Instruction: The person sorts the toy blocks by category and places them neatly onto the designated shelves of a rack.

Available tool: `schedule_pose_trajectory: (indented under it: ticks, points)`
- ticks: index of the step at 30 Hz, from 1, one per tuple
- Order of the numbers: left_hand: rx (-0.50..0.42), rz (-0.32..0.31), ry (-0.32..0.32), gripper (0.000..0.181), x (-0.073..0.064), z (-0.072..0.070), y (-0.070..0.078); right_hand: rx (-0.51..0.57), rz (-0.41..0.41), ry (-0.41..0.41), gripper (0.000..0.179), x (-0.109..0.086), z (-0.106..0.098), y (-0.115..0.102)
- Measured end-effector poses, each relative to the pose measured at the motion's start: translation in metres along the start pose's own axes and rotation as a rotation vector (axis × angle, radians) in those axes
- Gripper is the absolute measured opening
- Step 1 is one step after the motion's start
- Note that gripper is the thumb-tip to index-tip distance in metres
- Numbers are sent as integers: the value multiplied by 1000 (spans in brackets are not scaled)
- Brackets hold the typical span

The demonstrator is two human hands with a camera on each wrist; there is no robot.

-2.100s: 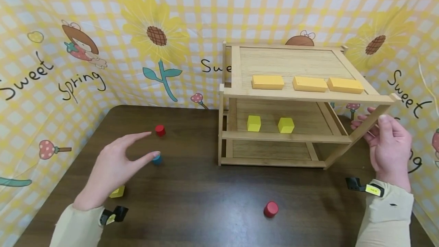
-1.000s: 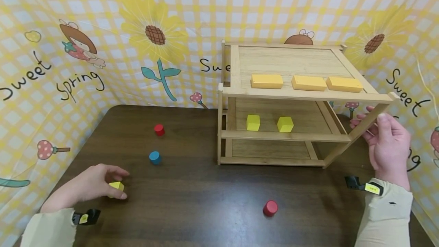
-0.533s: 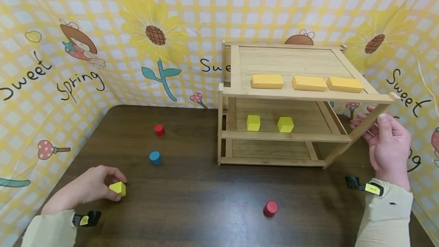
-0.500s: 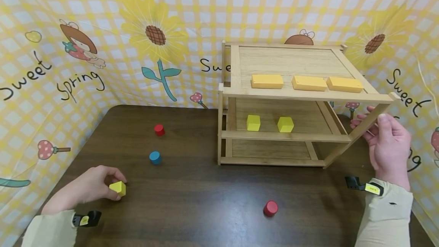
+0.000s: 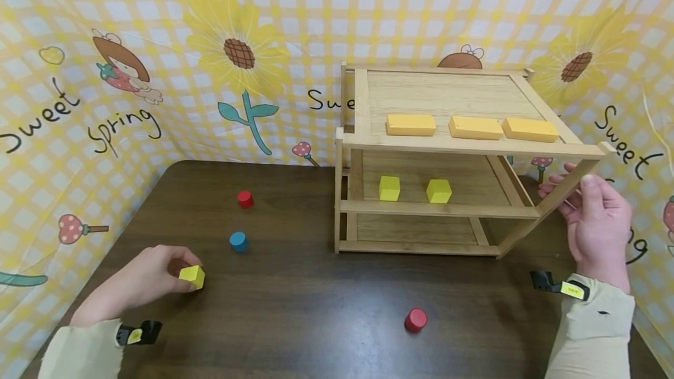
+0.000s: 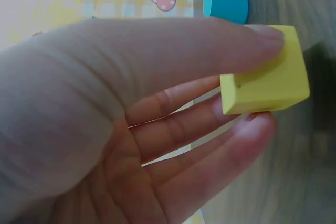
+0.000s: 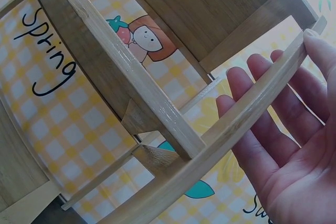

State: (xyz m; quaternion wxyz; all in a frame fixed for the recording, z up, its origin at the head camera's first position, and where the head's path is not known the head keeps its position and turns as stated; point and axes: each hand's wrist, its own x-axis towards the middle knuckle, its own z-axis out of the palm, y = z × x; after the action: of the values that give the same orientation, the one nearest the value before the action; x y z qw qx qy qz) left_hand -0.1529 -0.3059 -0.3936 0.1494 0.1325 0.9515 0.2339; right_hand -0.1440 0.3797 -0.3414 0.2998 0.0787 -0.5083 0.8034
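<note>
My left hand (image 5: 152, 274) pinches a yellow cube (image 5: 192, 276) between thumb and fingers. In the left wrist view the thumb presses one face of that yellow cube (image 6: 273, 85), with fingertips beneath it. On the right, my right hand (image 5: 597, 215) holds the front right post of a wooden shelf rack (image 5: 439, 211). In the right wrist view the thumb tip meets the post (image 7: 236, 116) and the fingers pass behind it. Two more yellow cubes, a left one (image 5: 389, 189) and a right one (image 5: 439, 191), sit on the middle shelf.
Several yellow-orange rectangular blocks (image 5: 411, 125) lie in a row on the top shelf. On the dark table (image 5: 295, 309) stand a blue cylinder (image 5: 239, 241), a red cylinder (image 5: 245, 199) behind it, and another red cylinder (image 5: 416, 320) near the front. A patterned cloth (image 5: 300, 28) encloses the back and sides.
My left hand came down from beside the blue cylinder to the yellow cube, took hold of it, and has moved it slightly right and away from me. The right hand stays at the post.
</note>
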Motion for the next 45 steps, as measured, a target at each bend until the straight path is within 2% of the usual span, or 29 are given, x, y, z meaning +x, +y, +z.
schedule_pose_trajectory:
  ticks: [12, 22, 27, 32, 39, 45]
  points:
    - [-18, 77, 90, 36, 8, 4, 12, -33, 10, 34, 43, -1, 2, -1]
    - [-53, 110, 173, 40, 14, 8, 25, -45, -7, 10, 40, -1, 1, 0]
    - [-69, 108, 202, 38, 19, 12, 29, -62, -12, 17, 41, -1, 1, 0]
    - [-74, 140, 238, 33, 23, 16, 33, -24, -8, 13, 40, -1, 1, 1]
    - [-73, 208, 274, 33, 27, 21, 42, -1, -6, 12, 38, -1, 1, 1]
    - [-76, 230, 270, 37, 30, 25, 53, 10, 0, 18, 39, -1, 1, 1]
